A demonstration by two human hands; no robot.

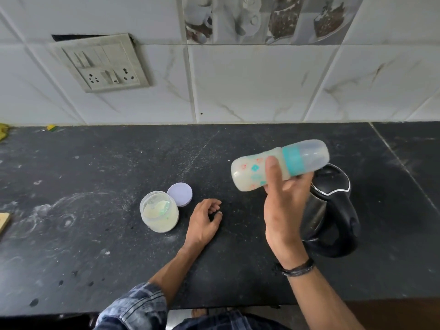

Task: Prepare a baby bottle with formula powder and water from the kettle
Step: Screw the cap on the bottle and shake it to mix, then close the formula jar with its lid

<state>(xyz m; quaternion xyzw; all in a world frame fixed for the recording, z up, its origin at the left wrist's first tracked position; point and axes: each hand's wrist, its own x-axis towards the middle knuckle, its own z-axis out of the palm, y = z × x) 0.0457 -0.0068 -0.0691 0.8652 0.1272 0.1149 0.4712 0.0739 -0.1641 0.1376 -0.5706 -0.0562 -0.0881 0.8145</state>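
The right hand (283,201) is gripping the capped baby bottle (278,166) sideways above the kettle (333,210); the left hand (204,219) is resting loosely curled, holding nothing; a loose collar could be leaking milky mix during shaking.

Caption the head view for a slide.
Right hand holds capped milky baby bottle near kettle; left hand rests beside open formula jar.

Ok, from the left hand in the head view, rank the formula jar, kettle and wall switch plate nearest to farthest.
1. Formula jar, just left of the left hand.
2. Kettle, off to the right.
3. Switch plate, up on the back wall.
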